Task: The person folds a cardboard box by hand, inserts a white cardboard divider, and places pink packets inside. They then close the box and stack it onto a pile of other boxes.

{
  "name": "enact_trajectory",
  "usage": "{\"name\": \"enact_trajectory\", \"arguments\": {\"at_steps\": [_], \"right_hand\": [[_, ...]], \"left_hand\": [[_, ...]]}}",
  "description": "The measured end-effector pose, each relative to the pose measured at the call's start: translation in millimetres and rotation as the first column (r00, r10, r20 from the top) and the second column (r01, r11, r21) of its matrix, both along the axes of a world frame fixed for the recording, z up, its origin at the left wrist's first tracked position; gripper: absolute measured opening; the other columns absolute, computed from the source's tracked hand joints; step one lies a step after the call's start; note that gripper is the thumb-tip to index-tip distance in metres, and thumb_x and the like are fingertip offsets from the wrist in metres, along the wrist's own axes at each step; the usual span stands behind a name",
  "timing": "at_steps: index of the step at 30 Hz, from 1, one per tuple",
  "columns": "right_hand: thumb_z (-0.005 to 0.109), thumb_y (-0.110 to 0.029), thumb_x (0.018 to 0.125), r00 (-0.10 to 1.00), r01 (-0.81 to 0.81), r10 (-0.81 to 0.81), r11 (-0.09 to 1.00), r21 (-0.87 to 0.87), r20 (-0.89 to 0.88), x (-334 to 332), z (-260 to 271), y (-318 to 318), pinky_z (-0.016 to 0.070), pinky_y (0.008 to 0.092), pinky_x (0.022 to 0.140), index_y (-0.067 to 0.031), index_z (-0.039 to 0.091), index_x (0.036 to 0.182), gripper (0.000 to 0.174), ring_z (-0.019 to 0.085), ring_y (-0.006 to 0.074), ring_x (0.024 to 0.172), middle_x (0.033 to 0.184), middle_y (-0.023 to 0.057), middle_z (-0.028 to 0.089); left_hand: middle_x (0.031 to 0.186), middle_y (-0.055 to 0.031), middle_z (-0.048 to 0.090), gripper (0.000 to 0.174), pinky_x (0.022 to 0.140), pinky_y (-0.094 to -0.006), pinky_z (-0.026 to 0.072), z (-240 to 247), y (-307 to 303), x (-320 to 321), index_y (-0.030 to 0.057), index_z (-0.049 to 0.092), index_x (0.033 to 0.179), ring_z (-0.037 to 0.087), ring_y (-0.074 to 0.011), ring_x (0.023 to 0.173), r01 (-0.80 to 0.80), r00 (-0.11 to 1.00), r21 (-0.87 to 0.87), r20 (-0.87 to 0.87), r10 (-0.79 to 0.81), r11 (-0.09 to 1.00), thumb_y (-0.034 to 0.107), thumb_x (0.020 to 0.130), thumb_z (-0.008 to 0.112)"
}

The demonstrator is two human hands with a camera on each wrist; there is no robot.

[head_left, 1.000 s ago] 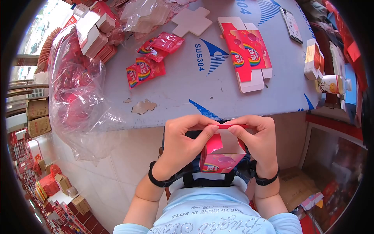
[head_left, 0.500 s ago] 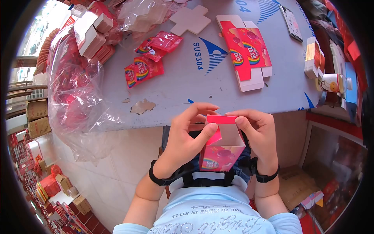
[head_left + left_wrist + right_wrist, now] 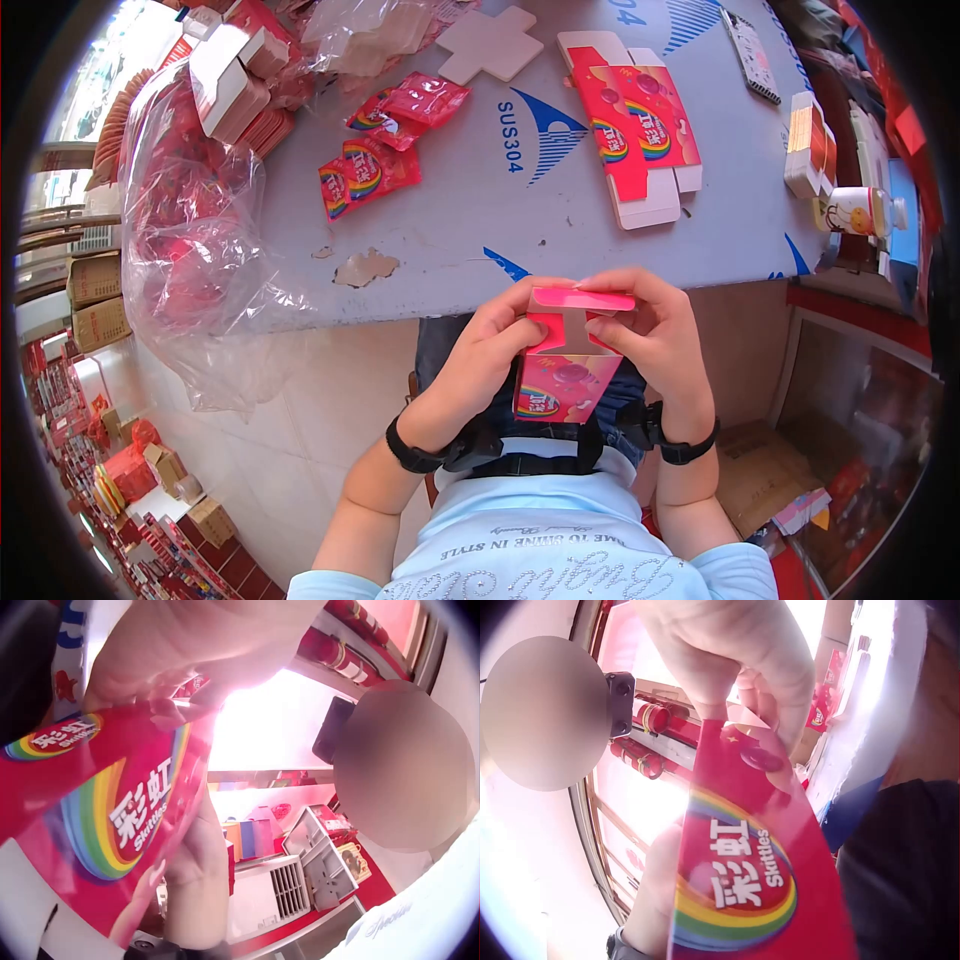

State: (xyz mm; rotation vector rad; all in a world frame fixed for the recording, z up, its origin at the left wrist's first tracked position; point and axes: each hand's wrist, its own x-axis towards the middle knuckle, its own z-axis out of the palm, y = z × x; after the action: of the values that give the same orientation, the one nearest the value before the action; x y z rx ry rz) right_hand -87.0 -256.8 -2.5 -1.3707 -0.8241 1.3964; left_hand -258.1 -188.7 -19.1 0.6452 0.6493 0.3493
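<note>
Both hands hold a red Skittles box (image 3: 566,386) over the lap, just in front of the table edge; its top end is open. My left hand (image 3: 487,345) grips the left side, with its thumb at a red side flap and its fingers along the far top flap (image 3: 583,299). On the opposite side my right hand (image 3: 655,335) grips the box, its thumb bent in at the opening and its fingers behind the far flap. Rainbow-logo panels of the box fill much of the left wrist view (image 3: 112,817) and the right wrist view (image 3: 739,862).
On the table (image 3: 430,230) lie red Skittles packets (image 3: 368,175), flattened red cartons (image 3: 640,130), a white cross-shaped card (image 3: 490,45) and a patterned phone-like item (image 3: 750,55). A clear plastic bag (image 3: 200,260) hangs over the left edge. Stacked folded cartons (image 3: 235,95) stand behind it.
Both hands have shifted from pinching the far flap to gripping the box's sides, thumbs at the opening. The side flaps now lean inward, and the box has moved slightly toward the table.
</note>
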Motion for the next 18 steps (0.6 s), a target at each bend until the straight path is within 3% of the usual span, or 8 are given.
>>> {"name": "enact_trajectory", "arguments": {"at_steps": [5,11,13,18], "right_hand": [[0.060,0.001,0.077,0.995,-0.099,0.093,0.984,0.150,0.048,4,-10,-4,0.0484,0.0284,0.083,0.0012,0.060,0.103,0.026,0.058,0.0149,0.094,0.102,0.0092,0.061],[0.062,0.000,0.076,0.992,-0.128,0.127,0.989,0.080,0.022,7,-6,-6,0.0490,0.0294,0.083,0.0007,0.060,0.101,0.026,0.059,0.0158,0.094,0.102,0.0093,0.061],[0.064,-0.001,0.074,0.995,-0.101,0.101,0.995,0.015,0.010,6,-7,-6,0.0493,0.0295,0.082,0.0003,0.061,0.100,0.026,0.059,0.0153,0.093,0.101,0.0089,0.061],[0.065,0.000,0.073,0.994,-0.081,0.082,0.997,-0.012,0.067,2,-5,-3,0.0515,0.0280,0.076,0.0004,0.061,0.098,0.026,0.060,0.0146,0.087,0.094,0.0080,0.062]], "left_hand": [[0.114,-0.0070,0.054,0.036,0.090,-0.0284,0.0403,-4,3,0,0.0019,0.048,0.120,0.052,-0.0132,0.104,0.017,0.999,0.089,-0.053,-0.012,0.996,0.010,0.085,0.047],[0.113,-0.0068,0.054,0.034,0.092,-0.0287,0.0398,-9,1,1,0.0014,0.049,0.118,0.051,-0.0135,0.106,0.002,1.000,0.046,-0.009,-0.002,0.999,0.009,0.085,0.046],[0.108,-0.0031,0.056,0.029,0.086,-0.0227,0.0406,-9,1,2,0.0038,0.052,0.113,0.052,-0.0089,0.100,0.002,1.000,0.056,0.001,-0.002,0.998,0.008,0.086,0.045],[0.107,-0.0042,0.056,0.029,0.085,-0.0241,0.0422,-12,2,1,0.0035,0.052,0.112,0.053,-0.0101,0.099,-0.014,1.000,0.020,0.024,0.014,1.000,0.005,0.084,0.044]]}}
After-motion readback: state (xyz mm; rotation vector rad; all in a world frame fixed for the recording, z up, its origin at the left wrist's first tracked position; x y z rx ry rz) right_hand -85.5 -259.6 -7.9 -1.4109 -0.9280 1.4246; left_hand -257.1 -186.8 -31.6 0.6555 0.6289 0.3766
